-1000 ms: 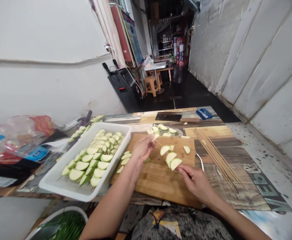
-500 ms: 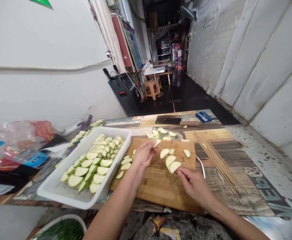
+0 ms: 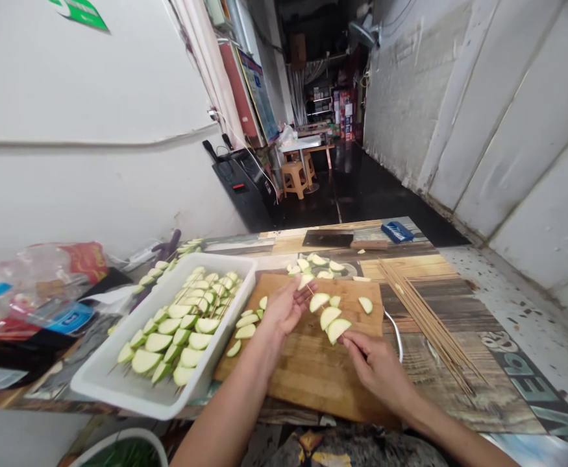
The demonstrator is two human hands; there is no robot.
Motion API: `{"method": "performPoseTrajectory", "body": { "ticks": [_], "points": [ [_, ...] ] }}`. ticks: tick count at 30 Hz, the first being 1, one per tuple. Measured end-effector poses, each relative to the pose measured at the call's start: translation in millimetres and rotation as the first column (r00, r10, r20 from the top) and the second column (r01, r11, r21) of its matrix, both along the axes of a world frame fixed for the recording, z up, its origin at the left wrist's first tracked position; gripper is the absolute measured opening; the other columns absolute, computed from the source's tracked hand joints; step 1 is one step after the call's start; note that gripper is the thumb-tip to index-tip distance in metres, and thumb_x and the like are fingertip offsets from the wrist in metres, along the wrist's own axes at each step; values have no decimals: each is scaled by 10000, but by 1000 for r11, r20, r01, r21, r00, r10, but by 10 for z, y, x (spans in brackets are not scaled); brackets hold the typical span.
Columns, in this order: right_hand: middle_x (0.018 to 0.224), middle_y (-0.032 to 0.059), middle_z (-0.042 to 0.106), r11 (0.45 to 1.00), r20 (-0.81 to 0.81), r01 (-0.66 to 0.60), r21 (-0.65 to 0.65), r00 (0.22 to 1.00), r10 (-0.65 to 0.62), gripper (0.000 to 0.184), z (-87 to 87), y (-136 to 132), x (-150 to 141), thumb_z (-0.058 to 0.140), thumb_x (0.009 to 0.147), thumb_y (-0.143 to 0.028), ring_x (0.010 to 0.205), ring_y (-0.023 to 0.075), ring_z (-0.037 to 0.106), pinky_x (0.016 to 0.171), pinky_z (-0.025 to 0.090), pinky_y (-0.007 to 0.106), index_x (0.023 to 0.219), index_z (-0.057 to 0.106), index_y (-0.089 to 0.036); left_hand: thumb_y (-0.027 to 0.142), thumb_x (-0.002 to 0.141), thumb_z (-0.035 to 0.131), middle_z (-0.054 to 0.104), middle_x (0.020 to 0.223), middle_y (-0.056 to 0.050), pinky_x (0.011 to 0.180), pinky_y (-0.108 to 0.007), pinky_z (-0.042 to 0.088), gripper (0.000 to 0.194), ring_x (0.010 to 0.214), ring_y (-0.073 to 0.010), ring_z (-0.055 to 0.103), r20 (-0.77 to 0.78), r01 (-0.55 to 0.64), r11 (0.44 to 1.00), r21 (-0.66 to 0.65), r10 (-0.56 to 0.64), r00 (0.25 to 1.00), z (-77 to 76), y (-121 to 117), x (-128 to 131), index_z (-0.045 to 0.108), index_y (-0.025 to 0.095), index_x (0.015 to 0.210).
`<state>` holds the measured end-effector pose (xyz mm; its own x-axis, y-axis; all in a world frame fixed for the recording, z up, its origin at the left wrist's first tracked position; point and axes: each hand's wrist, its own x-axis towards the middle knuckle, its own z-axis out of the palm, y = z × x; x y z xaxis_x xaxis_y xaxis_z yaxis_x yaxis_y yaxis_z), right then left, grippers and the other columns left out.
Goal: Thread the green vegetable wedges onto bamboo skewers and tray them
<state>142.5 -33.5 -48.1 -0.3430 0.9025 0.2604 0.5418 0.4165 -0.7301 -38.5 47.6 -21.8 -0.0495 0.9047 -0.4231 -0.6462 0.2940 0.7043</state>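
My right hand [image 3: 378, 370] is closed on the near end of a thin wooden skewer, low over the right side of the cutting board [image 3: 308, 383]. Threaded along that skewer are half-moon zucchini slices [image 3: 331, 316], pale inside with green skin. At its far end, my left hand [image 3: 286, 308] has thumb and fingertips around another zucchini slice [image 3: 306, 281]; the exact grip is partly hidden. Loose slices [image 3: 246, 331] lie on the board left of my wrist, and one more slice [image 3: 365, 305] rests at the right.
A white plastic tub [image 3: 167, 410] of filled skewers stands left of the board. Bare skewers [image 3: 430, 327] lie to the right. Behind are a cleaver [image 3: 328, 239], a blue packet [image 3: 397, 231] and more cut slices [image 3: 319, 260]. Bottles and bags [image 3: 45, 279] crowd the left.
The slices on the skewer near my right hand sit slightly farther apart. My left fingers have loosened and spread a little around the far slice. The whole view has shifted slightly.
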Motion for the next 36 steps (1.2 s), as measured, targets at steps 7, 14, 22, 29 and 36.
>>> {"method": "performPoseTrajectory", "body": {
  "ticks": [7, 14, 22, 29, 36],
  "points": [
    [643, 18, 628, 999, 14, 39, 2, 999, -39, 276, 35, -30, -21, 364, 889, -248, 545, 134, 552, 532, 352, 221, 794, 611, -171, 158, 780, 590, 684, 771, -116, 642, -257, 536, 82, 699, -167, 665, -13, -75, 997, -11, 75, 997, 15, 18, 65, 592, 88, 823],
    [625, 14, 605, 999, 8, 46, -12, 999, -46, 282, 26, -24, -42, 355, 889, -251, 539, 130, 536, 524, 339, 220, 787, 604, -168, 151, 787, 567, 683, 741, -94, 644, -267, 536, 59, 684, -166, 664, -10, -92, 995, 27, 92, 996, -33, -15, 114, 596, 100, 787],
    [642, 27, 608, 998, 45, 54, -37, 998, -52, 301, -3, -35, -50, 346, 891, -274, 573, 142, 543, 544, 351, 223, 801, 613, -166, 152, 790, 558, 680, 725, -80, 661, -265, 526, 94, 676, -161, 656, -34, -88, 996, 28, 89, 995, -19, -29, 129, 622, 117, 731],
    [602, 16, 594, 997, 64, 75, -15, 995, -74, 288, 7, -10, -71, 358, 886, -268, 538, 134, 533, 523, 338, 222, 767, 601, -168, 147, 800, 538, 662, 674, -49, 676, -276, 534, 138, 593, -125, 617, -50, -52, 999, 7, 52, 997, -27, -74, 222, 618, 121, 691],
    [657, 21, 631, 993, -27, 98, 61, 995, -97, 271, -27, 92, -65, 380, 890, -259, 568, 130, 559, 551, 375, 220, 830, 626, -163, 285, 794, 584, 669, 787, -58, 718, -313, 541, 161, 678, -147, 632, 34, 12, 997, 79, -15, 999, -33, -131, 238, 613, 130, 821]
  ]
}}
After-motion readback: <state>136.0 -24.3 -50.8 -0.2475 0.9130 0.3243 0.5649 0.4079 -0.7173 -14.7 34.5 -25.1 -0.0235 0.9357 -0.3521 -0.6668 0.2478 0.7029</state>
